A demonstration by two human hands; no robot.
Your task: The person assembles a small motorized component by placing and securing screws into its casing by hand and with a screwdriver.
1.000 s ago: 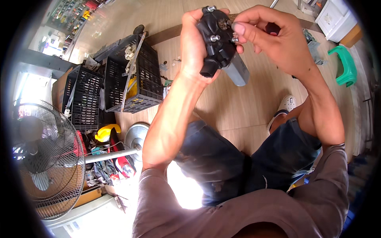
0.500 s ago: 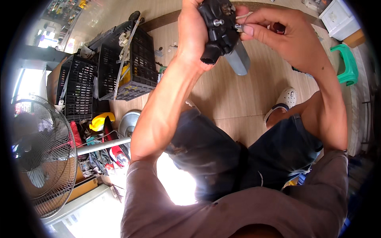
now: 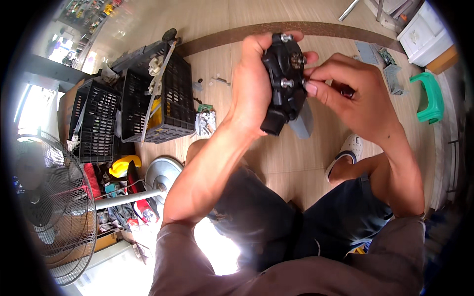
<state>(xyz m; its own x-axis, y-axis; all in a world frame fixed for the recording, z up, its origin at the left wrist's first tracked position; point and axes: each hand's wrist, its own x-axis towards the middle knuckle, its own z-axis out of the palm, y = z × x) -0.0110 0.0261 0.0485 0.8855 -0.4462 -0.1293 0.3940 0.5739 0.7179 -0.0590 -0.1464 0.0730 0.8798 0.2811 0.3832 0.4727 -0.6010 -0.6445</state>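
- I read the step as close fingertip work on the right-hand edge of the black motor housing (image 3: 281, 101), held up in the upper middle of the frame, above the floor (image 3: 276, 158).
- My left hand (image 3: 252, 81) is the cradle. Its palm lies along the housing's left side, with some fingertips showing past the far edge, so the grip is closed around the part and looks firm.
- My right hand (image 3: 363, 98) has its thumb and index finger drawn to a narrow pinch at that edge, almost meeting. I cannot tell whether a screw sits between them or they only touch the rim.
- A dark red piece (image 3: 347, 92) is held in the curled fingers behind the pinch; too little of it shows for me to say what it is.
- To do this well, I would let the left hand take all the load and brace the right fingertips lightly on the rim, so they can feel any thread or seat.
- I would turn or press straight along the screw's axis, with small finger rolls, not wrist swings.
- The upper screw (image 3: 286, 37) and the middle screw (image 3: 287, 84) stand proud of the face, so a tilt could snag or drop something small.
- The grey canister (image 3: 302, 126) hangs below the housing toward the frame's middle; I judge its weight could twist the part, so a slightly lower left grip might steady it.
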